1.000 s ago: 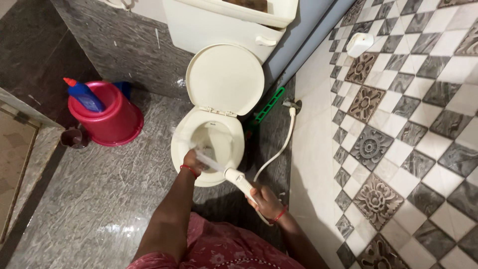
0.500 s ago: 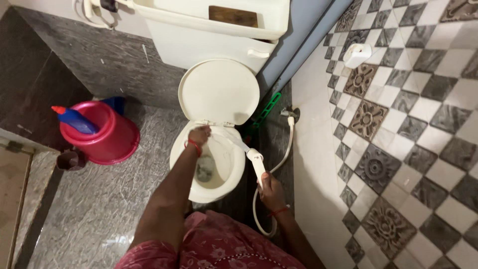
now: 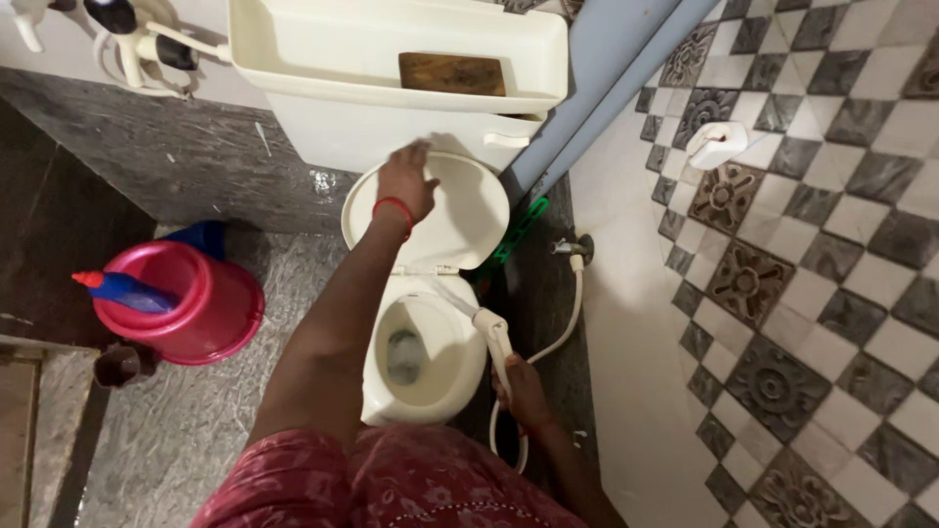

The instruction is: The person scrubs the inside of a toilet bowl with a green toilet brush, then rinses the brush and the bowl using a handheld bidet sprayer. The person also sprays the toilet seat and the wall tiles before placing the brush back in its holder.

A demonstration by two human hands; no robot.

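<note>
A red bucket [image 3: 186, 303] holding a blue bottle [image 3: 122, 289] stands left of the toilet bowl [image 3: 430, 376]; left hand [image 3: 406, 181] rests unclenched on the raised lid [image 3: 460, 220]; right hand [image 3: 523, 391] grasps the spray nozzle [image 3: 494, 337]

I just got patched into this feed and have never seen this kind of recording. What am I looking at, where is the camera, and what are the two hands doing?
There is no machine here: a person wears one camera on the head, looking down at their own bare hands in a tiled bathroom. The left hand reaches forward and lies on the raised toilet lid. The right hand grips a white hand sprayer on a hose, aimed toward the toilet bowl. On the grey floor to the left stands a red bucket with a blue bottle in it. Behind is the open cistern.
</note>
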